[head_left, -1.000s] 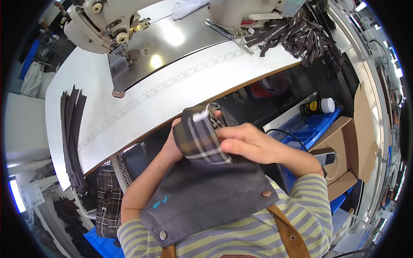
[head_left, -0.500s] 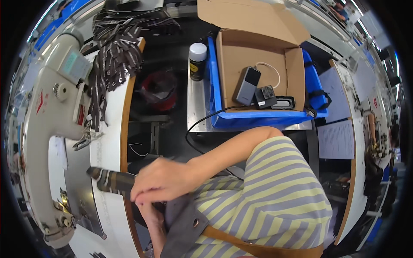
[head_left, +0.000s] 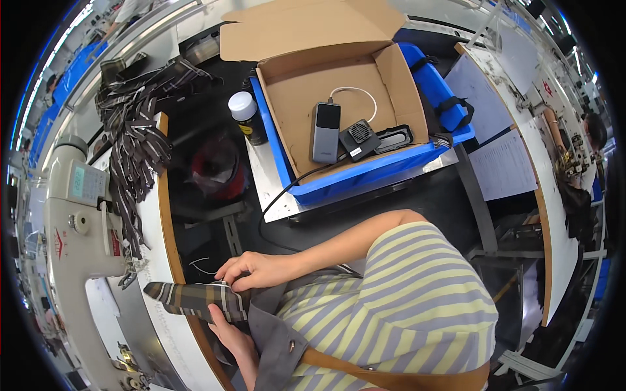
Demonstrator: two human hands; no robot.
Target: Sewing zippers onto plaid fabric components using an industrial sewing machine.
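Note:
A dark plaid fabric piece [head_left: 189,298] with brown, black and pale stripes lies across the front edge of the white sewing table, its narrow end pointing left. My left hand [head_left: 229,333] grips it from below, thumb against its lower edge and the other fingers mostly hidden. At the upper edge of the cloth, my right hand [head_left: 255,269] has its fingers bent and pinching the fabric. Beside the cloth's far end stands a pale sewing machine [head_left: 70,218].
Bundled plaid strips [head_left: 134,163] hang over the table's back part. Ahead, a blue crate [head_left: 306,191] holds an open cardboard box [head_left: 293,91] with a power bank [head_left: 326,133] and a small black device [head_left: 360,139]. A white-capped can [head_left: 246,117] stands beside it. Papers [head_left: 499,166] lie at right.
My hands have moved apart along the fabric; my right hand was over the left and blurred. More of the plaid cloth shows now. The whole view has shifted and turned slightly.

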